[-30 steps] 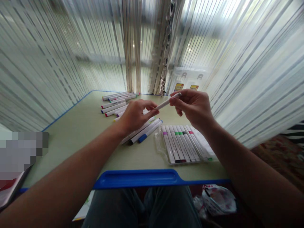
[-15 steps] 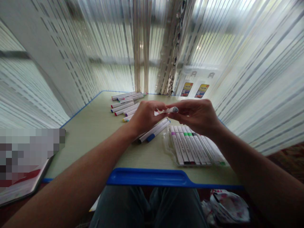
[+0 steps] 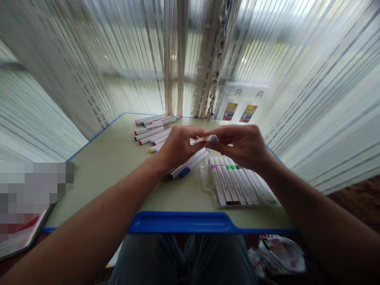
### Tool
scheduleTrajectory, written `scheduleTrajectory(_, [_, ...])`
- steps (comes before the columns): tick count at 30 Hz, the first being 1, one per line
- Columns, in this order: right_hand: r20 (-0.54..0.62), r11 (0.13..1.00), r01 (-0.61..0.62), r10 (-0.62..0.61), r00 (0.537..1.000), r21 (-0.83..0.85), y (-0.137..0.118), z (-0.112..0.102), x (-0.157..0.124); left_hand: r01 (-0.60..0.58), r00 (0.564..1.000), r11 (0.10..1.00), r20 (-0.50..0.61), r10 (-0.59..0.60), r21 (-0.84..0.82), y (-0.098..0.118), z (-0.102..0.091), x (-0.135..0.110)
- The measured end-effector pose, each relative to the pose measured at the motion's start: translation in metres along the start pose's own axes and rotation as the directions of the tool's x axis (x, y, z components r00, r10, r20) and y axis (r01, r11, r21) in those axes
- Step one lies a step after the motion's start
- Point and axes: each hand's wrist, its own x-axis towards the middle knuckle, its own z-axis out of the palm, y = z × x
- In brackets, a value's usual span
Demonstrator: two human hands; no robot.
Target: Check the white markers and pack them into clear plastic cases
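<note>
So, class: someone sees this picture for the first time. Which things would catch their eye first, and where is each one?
First, the two hands meeting mid-picture above the green table: the left hand and right hand both pinch one white marker between them. Next comes the clear tray of markers lying side by side on the table just under the right hand. Then the loose markers, spread out towards the table's far edge.

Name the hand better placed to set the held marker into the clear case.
Likely the right hand: it grips the marker and hangs above the clear case; the left hand is over the loose markers.
</note>
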Motion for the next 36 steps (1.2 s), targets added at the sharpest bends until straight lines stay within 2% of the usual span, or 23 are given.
scheduleTrajectory(36, [0.028,1.0,-0.023,0.023,0.999,-0.007,-0.0062,-0.0004,0.0012,0.012,0.999,0.999,0.031,-0.011,-0.042,0.0016,-0.0002,0.0004])
